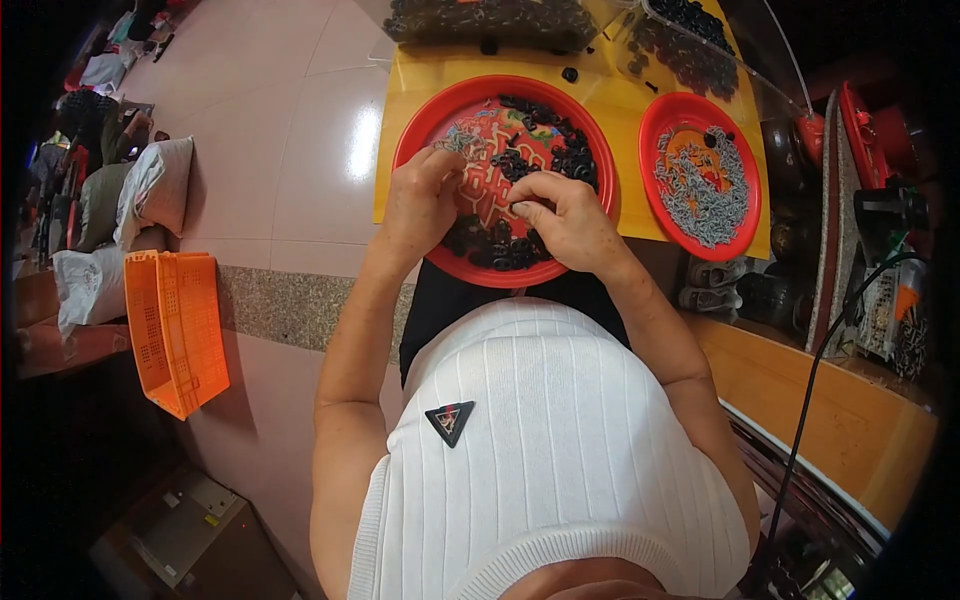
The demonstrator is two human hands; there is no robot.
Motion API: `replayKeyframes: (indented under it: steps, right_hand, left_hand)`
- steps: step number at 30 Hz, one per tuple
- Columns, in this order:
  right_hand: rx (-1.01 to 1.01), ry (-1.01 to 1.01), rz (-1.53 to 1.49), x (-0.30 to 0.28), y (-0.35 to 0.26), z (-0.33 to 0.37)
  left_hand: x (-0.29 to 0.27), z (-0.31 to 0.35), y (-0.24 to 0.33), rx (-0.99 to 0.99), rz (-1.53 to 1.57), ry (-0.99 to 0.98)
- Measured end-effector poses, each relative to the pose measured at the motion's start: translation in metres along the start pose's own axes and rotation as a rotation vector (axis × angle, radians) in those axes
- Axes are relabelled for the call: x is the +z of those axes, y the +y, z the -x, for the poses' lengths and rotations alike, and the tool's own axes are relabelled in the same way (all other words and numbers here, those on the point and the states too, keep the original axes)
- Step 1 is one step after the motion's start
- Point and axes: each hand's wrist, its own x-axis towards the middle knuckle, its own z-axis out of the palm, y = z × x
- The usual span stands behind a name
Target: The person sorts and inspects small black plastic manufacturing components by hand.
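Note:
Both my hands work over a round red tray (408,140) with a gold-patterned bottom. My left hand (422,198) is closed at the tray's left side, fingertips pinched beside a small heap of silver screws (462,138); what they hold is too small to make out. On the right, my right hand (575,222) pinches a small black part (518,207) between thumb and forefinger. Loose black parts (574,160) lie along the tray's right side, and more black pieces (500,246) sit at its near edge. The hands are apart from each other.
A second red tray (649,150) of silver screws (705,205) stands to the right on the yellow table (405,85). Clear bins of black parts (490,22) line the far edge. An orange crate (180,330) is on the floor at left. A black cable (812,380) hangs at right.

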Motion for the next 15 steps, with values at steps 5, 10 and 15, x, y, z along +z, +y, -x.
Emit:
replayKeyframes:
  steps: [5,10,15]
  right_hand:
    - [0.221,0.046,-0.298,0.001,-0.002,0.002]
    - [0.262,0.031,-0.336,-0.001,-0.005,-0.001]
    - [0.312,0.013,-0.488,0.008,-0.008,-0.009]
  left_hand:
    - [-0.002,-0.002,0.001,0.045,-0.121,0.032]
    - [-0.003,0.004,0.008,-0.320,0.529,-0.008]
    - [-0.004,0.007,0.016,-0.247,0.576,0.011]
